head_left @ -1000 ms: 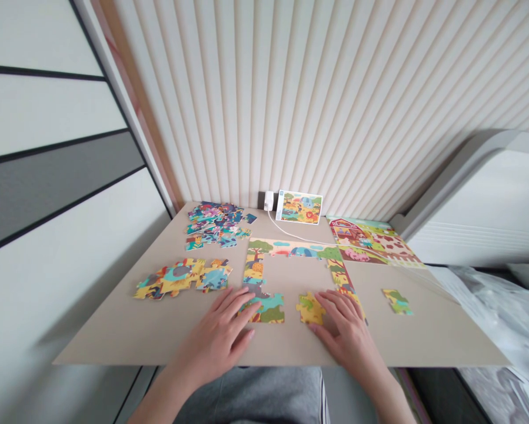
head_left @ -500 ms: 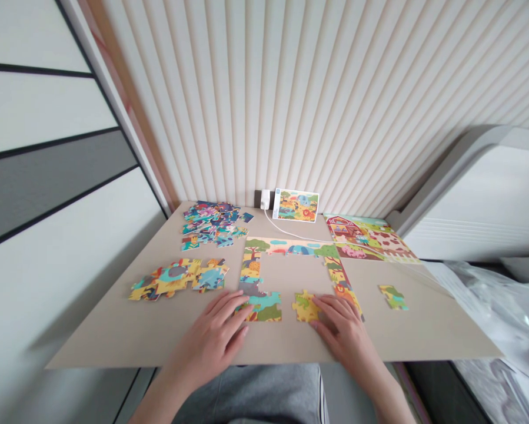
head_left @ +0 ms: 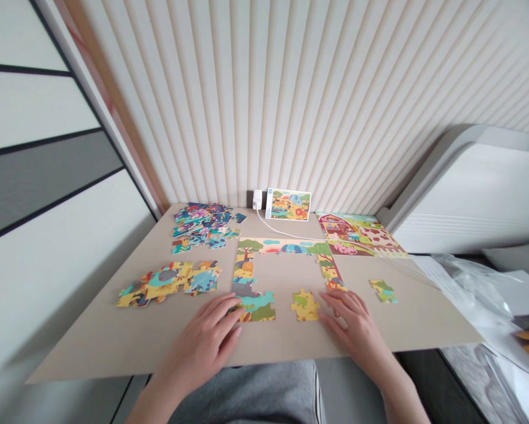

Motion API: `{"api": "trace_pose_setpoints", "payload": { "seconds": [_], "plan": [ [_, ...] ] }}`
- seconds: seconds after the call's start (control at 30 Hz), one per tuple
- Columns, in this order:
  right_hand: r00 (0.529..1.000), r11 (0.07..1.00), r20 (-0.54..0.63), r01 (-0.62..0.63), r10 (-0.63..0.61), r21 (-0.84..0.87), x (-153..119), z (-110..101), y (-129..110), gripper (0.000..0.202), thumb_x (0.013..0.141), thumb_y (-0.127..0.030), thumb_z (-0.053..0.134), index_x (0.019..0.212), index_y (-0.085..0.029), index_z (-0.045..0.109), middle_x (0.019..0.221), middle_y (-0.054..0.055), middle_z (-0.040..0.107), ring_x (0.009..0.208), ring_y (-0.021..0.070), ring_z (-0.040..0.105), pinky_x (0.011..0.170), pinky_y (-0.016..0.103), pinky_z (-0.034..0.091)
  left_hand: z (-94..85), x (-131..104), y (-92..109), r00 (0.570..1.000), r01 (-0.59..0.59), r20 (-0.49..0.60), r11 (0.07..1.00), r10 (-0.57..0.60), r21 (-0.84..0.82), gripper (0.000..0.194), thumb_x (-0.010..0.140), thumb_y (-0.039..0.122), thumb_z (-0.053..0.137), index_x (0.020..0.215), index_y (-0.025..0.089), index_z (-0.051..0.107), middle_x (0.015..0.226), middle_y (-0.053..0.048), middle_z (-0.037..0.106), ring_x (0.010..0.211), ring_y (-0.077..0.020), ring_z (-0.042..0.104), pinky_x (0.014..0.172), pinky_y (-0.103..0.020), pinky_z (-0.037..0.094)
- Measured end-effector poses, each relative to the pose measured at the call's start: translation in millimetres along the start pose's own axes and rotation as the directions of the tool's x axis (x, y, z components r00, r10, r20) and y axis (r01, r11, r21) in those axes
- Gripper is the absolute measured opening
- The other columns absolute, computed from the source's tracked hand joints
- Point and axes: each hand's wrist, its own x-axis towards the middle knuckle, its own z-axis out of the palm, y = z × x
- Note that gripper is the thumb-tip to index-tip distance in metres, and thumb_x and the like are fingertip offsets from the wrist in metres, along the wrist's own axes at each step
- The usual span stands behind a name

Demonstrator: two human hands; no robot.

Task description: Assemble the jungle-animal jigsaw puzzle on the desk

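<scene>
A partly joined jigsaw border [head_left: 243, 268] with animals and trees lies in front of me, its middle showing bare table. My left hand [head_left: 211, 327] rests flat with fingers stretched over the border's lower left corner, beside the turquoise and green pieces [head_left: 262, 306]. A yellow puzzle piece with a green crocodile [head_left: 306, 305] lies apart in the gap along the near side. My right hand [head_left: 355, 324] lies just right of it, fingers extended and thumb apart, covering the border's lower right corner. Whether its fingertips touch the yellow piece's edge I cannot tell.
Loose yellow pieces [head_left: 158, 285] lie at left, with a dark blue and purple pile [head_left: 206, 224] behind. A picture card [head_left: 288, 205] leans at the back beside a white charger [head_left: 258, 199] and its cable. A farm puzzle [head_left: 363, 235] and one green piece [head_left: 383, 291] are at right.
My right hand has drawn slightly right, off the yellow crocodile piece, which now shows whole. My left hand stays on the lower left corner. The whole view has shifted a little.
</scene>
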Motion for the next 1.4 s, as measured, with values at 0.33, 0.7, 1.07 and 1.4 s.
{"api": "trace_pose_setpoints", "payload": {
  "seconds": [0.33,0.7,1.07,1.4],
  "plan": [
    [0.73,0.66,-0.201,-0.679,0.653,-0.32,-39,-21,105,0.075,0.096,-0.071,0.041,0.148,-0.019,0.056,0.136,0.02,0.065,0.117,0.042,0.063,0.095,0.057,0.05,0.6,1,-1,0.999,-0.014,-0.039,1.0,0.013,-0.011,0.035,0.101,0.026,0.055,0.133,0.027,0.067,0.136,-0.007,0.065,0.133,-0.0266,0.057,0.112,-0.043,0.052],
    [0.738,0.761,-0.29,-0.647,0.609,-0.047,-31,-17,85,0.066,0.093,-0.06,0.054,0.145,-0.02,0.058,0.126,0.014,0.071,0.116,0.0358,0.067,0.101,0.05,0.05,2.1,0,-2,1.0,-0.007,-0.006,1.0,0.007,0.009,0.034,0.101,0.027,0.056,0.133,0.027,0.066,0.139,-0.007,0.063,0.135,-0.0279,0.056,0.112,-0.045,0.052],
    [0.93,0.957,-0.243,-0.244,0.276,0.155,2,-8,-19,0.052,0.1,-0.042,0.059,0.149,-0.026,0.053,0.138,0.012,0.064,0.128,0.031,0.061,0.099,0.046,0.059,0.7,1,-1,1.0,-0.002,0.0,1.0,0.002,0.006,0.035,0.101,0.025,0.057,0.135,0.027,0.065,0.14,-0.007,0.063,0.135,-0.0278,0.055,0.113,-0.044,0.051],
    [0.991,0.958,0.049,0.109,-0.126,0.265,14,19,-71,0.055,0.102,-0.019,0.053,0.155,-0.029,0.046,0.146,0.009,0.061,0.14,0.0261,0.053,0.116,0.046,0.05,0.0,1,1,1.0,0.004,0.004,1.0,-0.004,-0.005,0.035,0.102,0.024,0.055,0.135,0.024,0.065,0.14,-0.009,0.063,0.136,-0.0291,0.055,0.114,-0.047,0.051]
  ]
}}
